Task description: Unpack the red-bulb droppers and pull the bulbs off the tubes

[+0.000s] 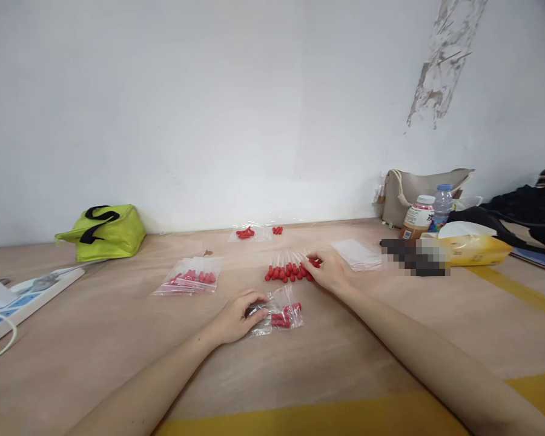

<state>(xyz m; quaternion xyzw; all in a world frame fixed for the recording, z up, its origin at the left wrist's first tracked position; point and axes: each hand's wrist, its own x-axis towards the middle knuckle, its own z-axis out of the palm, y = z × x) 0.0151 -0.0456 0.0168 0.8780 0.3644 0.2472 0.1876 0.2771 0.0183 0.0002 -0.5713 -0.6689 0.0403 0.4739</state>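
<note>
My left hand (pixel 240 316) is closed on the edge of a small clear plastic bag (pixel 293 297), thumb and fingers pinching its left side. Inside the bag lie a few red, round-ended pieces (pixel 280 319). Beyond it, a row of similar red pieces (pixel 281 272) with clear plastic behind them lies on the table. My right hand (pixel 330 271) is at the right end of this row, its fingertips closed around a red piece (pixel 315 263). The fingers partly hide that piece.
Filled zip bags (pixel 191 277) are stacked at left. Flat bags (pixel 356 253) lie at right. More red pieces (pixel 245 233) sit near the wall. Around them stand a green bag (pixel 111 233), a power strip (pixel 27 300), bottles (pixel 418 215) and a yellow tissue pack (pixel 479 249).
</note>
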